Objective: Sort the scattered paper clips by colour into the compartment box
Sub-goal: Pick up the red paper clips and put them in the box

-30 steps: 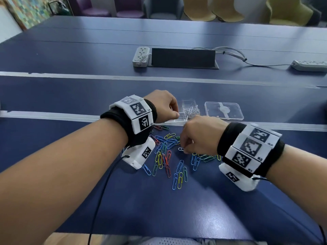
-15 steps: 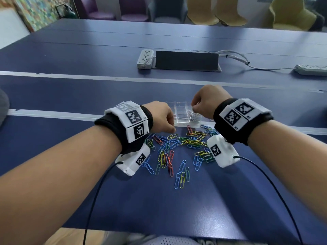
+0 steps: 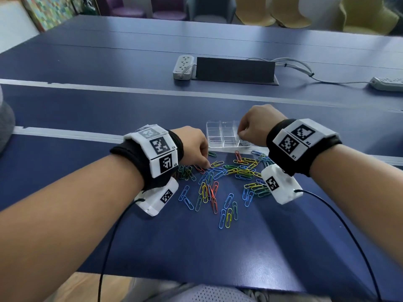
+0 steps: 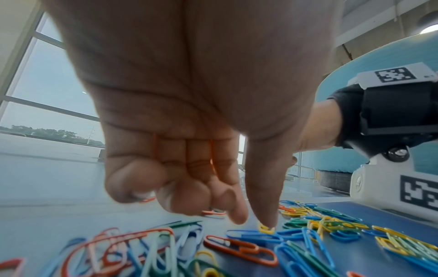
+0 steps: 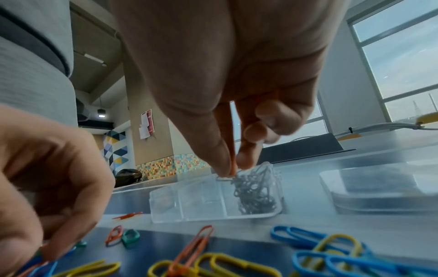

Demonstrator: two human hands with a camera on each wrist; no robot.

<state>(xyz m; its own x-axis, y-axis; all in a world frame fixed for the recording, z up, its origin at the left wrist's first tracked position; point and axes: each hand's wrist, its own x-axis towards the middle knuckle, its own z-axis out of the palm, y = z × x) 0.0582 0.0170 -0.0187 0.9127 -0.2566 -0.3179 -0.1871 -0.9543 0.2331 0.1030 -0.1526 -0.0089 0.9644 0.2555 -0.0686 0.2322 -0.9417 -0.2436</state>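
Left hand (image 3: 195, 147) is down on the near-left edge of the scattered paper clips (image 3: 226, 182) on the blue table (image 3: 196, 247), thumb tip pressing a yellow clip (image 4: 266, 229), other fingers curled with nothing visibly held; a pickup looks to be starting, and it calls for closing the forefinger on it. Beyond the pile, the clear compartment box (image 3: 220, 136). Right hand (image 3: 256, 125) hovers over its right end, thumb and forefinger pinching a grey clip (image 5: 226, 179) at the grey-filled compartment; release comes next

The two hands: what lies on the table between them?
In the head view, loose coloured clips lie scattered on the blue table between the left hand and the right hand, with the clear box just beyond.
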